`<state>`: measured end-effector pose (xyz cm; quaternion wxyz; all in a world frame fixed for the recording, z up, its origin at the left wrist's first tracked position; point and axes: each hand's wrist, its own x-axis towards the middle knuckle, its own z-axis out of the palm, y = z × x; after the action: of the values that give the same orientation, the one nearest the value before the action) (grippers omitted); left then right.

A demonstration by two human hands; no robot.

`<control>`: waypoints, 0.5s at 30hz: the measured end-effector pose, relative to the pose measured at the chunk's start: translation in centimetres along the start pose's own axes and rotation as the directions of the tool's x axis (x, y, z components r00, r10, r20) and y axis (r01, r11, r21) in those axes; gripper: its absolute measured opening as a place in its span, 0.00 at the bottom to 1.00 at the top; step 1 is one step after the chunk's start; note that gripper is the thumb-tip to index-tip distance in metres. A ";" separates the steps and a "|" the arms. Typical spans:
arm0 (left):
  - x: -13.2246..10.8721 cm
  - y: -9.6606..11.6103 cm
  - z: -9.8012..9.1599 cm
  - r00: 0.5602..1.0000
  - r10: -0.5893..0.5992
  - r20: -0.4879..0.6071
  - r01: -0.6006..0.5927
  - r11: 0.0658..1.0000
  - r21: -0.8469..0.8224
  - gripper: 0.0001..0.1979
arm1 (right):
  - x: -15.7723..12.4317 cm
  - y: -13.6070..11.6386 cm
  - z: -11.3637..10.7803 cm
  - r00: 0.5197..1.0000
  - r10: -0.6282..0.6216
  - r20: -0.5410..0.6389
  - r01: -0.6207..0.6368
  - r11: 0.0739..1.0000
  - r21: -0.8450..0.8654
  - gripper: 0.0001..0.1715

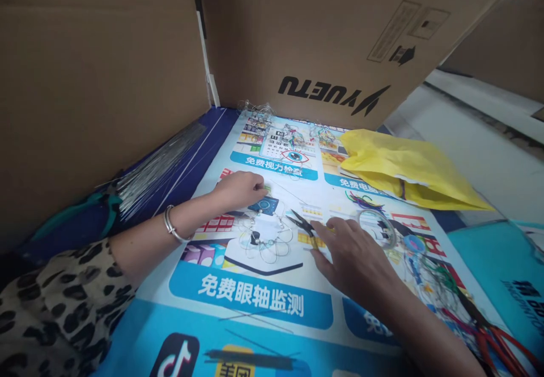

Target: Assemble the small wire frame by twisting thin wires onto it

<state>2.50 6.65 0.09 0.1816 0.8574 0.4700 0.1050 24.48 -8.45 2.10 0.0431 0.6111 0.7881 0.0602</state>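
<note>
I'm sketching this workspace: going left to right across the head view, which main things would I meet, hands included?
Teal-handled tool → bundle of silvery wires → left hand → pliers → right hand → red-handled tool.

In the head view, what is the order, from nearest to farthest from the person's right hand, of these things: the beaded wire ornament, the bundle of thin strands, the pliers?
1. Pliers: held in the right hand.
2. Beaded wire ornament: on the printed sheet, left of the pliers.
3. Bundle of thin strands: far left, beside the cardboard wall.
</note>
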 end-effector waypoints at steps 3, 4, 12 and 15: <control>0.2 -0.2 0.2 1.000 0.003 -0.009 -0.004 0.998 -0.067 0.10 | 0.2 0.2 -0.1 1.000 -0.007 0.022 0.007 1.000 0.004 0.25; 0.3 -0.2 0.2 1.000 0.003 -0.017 -0.005 0.996 -0.084 0.10 | 0.3 0.3 -0.1 1.000 -0.010 0.028 0.010 1.000 0.003 0.26; 0.0 -0.3 0.4 0.998 -0.024 -0.058 0.019 0.996 -0.093 0.09 | 0.5 1.0 0.6 0.999 0.024 0.030 -0.022 0.998 -0.062 0.20; -0.3 -0.3 0.4 0.998 -0.049 -0.051 0.044 0.995 -0.093 0.09 | 0.5 0.8 1.1 0.999 0.050 -0.018 -0.052 0.993 -0.108 0.16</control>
<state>2.24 6.46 -0.45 0.2106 0.8339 0.4891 0.1448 25.26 -7.72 1.16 0.0685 0.6274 0.7680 0.1085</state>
